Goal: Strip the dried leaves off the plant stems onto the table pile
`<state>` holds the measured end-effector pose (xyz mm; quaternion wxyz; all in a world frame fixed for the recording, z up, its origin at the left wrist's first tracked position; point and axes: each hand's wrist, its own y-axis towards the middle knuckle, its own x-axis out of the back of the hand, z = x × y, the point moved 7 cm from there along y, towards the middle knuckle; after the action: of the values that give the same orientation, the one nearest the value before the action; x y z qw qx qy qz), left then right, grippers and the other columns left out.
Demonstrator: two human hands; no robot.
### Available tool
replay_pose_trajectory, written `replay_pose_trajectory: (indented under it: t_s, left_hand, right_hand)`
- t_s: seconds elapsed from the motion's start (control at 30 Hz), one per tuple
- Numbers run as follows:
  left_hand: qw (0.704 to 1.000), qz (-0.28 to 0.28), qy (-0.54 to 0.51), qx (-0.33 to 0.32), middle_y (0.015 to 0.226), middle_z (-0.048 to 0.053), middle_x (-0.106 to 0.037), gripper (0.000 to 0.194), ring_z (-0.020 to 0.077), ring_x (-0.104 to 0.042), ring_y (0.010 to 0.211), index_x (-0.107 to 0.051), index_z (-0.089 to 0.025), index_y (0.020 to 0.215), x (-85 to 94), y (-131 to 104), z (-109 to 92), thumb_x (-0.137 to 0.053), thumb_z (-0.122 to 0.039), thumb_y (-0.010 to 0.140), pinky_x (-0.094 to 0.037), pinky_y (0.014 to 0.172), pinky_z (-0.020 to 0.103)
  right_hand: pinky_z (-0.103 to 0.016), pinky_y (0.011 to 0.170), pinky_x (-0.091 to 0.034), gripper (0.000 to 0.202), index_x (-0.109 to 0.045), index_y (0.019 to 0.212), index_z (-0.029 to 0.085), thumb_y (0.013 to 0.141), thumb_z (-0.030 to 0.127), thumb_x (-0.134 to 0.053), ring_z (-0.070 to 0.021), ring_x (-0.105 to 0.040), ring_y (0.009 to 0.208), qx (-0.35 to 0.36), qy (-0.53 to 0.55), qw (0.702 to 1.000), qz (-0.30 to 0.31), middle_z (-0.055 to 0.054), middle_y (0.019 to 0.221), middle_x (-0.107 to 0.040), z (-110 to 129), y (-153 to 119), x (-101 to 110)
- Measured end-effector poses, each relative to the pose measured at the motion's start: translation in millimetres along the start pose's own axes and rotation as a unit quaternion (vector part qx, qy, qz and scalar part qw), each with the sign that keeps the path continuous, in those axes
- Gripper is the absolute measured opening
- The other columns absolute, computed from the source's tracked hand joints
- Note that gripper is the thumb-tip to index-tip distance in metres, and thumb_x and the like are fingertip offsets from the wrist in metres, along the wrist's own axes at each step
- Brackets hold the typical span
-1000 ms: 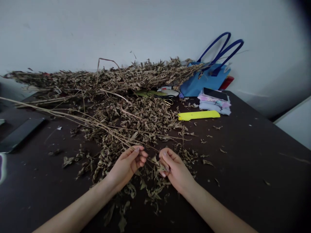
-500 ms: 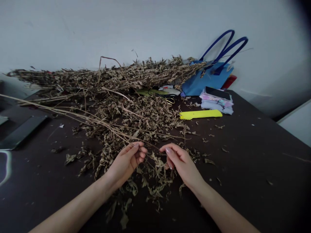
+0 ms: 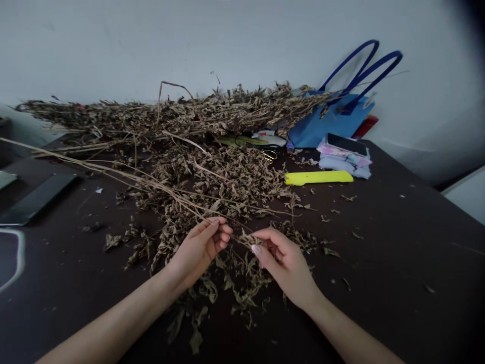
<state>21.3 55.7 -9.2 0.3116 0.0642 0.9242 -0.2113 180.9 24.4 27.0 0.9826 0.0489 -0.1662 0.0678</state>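
Observation:
My left hand (image 3: 206, 246) is closed, thumb against the fingers, on a thin dried plant stem (image 3: 159, 189). The stem's long branches stretch away to the left edge of the view. Just to the right, my right hand (image 3: 284, 260) is closed around dried leaves (image 3: 248, 240) near the stem's end. Its fingertips are partly hidden, and a few leaves show between the two hands. Below and behind them, a loose heap of crumpled dried leaves (image 3: 242, 174) lies on the dark table (image 3: 394, 222).
A big bundle of dried leafy stems (image 3: 182, 114) lies along the wall, reaching a blue bag (image 3: 316, 124). On the right are a yellow strip (image 3: 318, 177), scissors (image 3: 270, 155) and a phone (image 3: 346, 143) on folded cloth (image 3: 343, 164). A dark flat object (image 3: 40, 198) lies left.
My right hand has turned slightly and closed on a cluster of leaves near my left fingers. The left hand keeps its grip on the stem. The whole view has shifted a little.

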Motion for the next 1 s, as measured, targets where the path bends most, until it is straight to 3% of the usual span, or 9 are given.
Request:
replay_pose_trajectory:
  t_s: [0.17, 0.37, 0.53, 0.67, 0.73, 0.87, 0.93, 1.0]
  left_hand:
    - [1.000, -0.002, -0.003, 0.001, 0.077, 0.006, -0.064, 0.012, 0.0082, -0.057, 0.062, -0.063, -0.010, 0.090, -1.2, 0.0, 0.5, -0.052, -0.013, 0.087, -0.048, 0.057, 0.017]
    - [1.000, -0.012, -0.001, 0.010, 0.075, 0.006, -0.064, 0.012, 0.0083, -0.057, 0.060, -0.063, -0.010, 0.089, -1.1, -0.7, 2.8, -0.050, -0.012, 0.087, -0.048, 0.056, 0.017]
    - [1.000, -0.005, 0.001, 0.008, 0.076, 0.007, -0.065, 0.012, 0.0088, -0.058, 0.062, -0.063, -0.010, 0.089, 0.5, 0.9, 4.1, -0.053, -0.013, 0.086, -0.049, 0.058, 0.018]
    - [1.000, -0.001, -0.002, -0.003, 0.078, 0.007, -0.065, 0.012, 0.0089, -0.058, 0.063, -0.063, -0.010, 0.089, 1.1, 1.2, 0.9, -0.052, -0.014, 0.086, -0.049, 0.058, 0.017]
    - [1.000, -0.003, -0.005, -0.008, 0.078, 0.007, -0.064, 0.013, 0.0087, -0.058, 0.063, -0.063, -0.010, 0.089, 1.2, 0.6, -1.5, -0.051, -0.013, 0.087, -0.049, 0.057, 0.017]
    - [1.000, 0.006, -0.007, -0.011, 0.078, 0.006, -0.064, 0.015, 0.0080, -0.058, 0.063, -0.063, -0.009, 0.091, -0.7, 0.1, -4.8, -0.048, -0.012, 0.089, -0.050, 0.057, 0.016]
    - [1.000, 0.008, -0.009, -0.010, 0.078, 0.006, -0.063, 0.016, 0.0078, -0.058, 0.063, -0.063, -0.009, 0.091, -0.7, 0.6, -5.2, -0.047, -0.012, 0.089, -0.050, 0.057, 0.016]
    - [1.000, 0.005, -0.016, -0.010, 0.077, 0.006, -0.064, 0.016, 0.0076, -0.058, 0.062, -0.063, -0.009, 0.090, 0.4, 1.3, -5.2, -0.047, -0.011, 0.089, -0.050, 0.056, 0.015]
  right_hand:
    - [-0.024, 0.050, -0.040, 0.019, -0.059, 0.093, 0.021, 0.084, 0.038, -0.055, -0.0100, -0.048, 0.051, -0.081, 0.156, 0.984, 0.016, 0.004, 0.057, -0.050, -17.3, 1.8, -5.7]
    - [-0.025, 0.053, -0.044, 0.019, -0.057, 0.093, 0.021, 0.086, 0.039, -0.053, -0.0094, -0.048, 0.048, -0.114, 0.268, 0.956, 0.040, 0.006, 0.052, -0.047, -26.3, 1.1, -19.5]
    - [-0.025, 0.055, -0.045, 0.021, -0.056, 0.098, 0.022, 0.087, 0.039, -0.052, -0.0099, -0.051, 0.052, -0.102, 0.261, 0.959, 0.050, 0.005, 0.057, -0.051, -22.7, 0.9, -20.5]
    - [-0.027, 0.056, -0.048, 0.029, -0.052, 0.109, 0.025, 0.085, 0.041, -0.054, -0.0079, -0.053, 0.055, -0.094, 0.291, 0.951, 0.042, -0.001, 0.091, -0.059, -19.0, 1.2, -16.0]
    - [-0.027, 0.056, -0.048, 0.030, -0.051, 0.110, 0.025, 0.087, 0.043, -0.050, -0.0077, -0.053, 0.055, -0.086, 0.279, 0.956, 0.020, -0.003, 0.099, -0.059, -17.6, 1.0, -10.5]
    - [-0.026, 0.055, -0.044, 0.025, -0.056, 0.084, 0.020, 0.089, 0.042, -0.046, -0.0096, -0.051, 0.054, -0.035, 0.162, 0.986, -0.032, 0.001, 0.067, -0.055, -7.5, 0.0, 4.1]
    - [-0.025, 0.055, -0.042, 0.026, -0.054, 0.072, 0.020, 0.087, 0.040, -0.050, -0.0104, -0.049, 0.055, -0.030, 0.128, 0.991, -0.011, 0.003, 0.058, -0.049, -3.5, -0.6, 3.1]
    - [-0.025, 0.053, -0.042, 0.022, -0.054, 0.071, 0.020, 0.084, 0.038, -0.055, -0.0105, -0.049, 0.056, -0.044, 0.136, 0.989, 0.028, 0.003, 0.059, -0.049, -3.6, -1.3, -2.4]
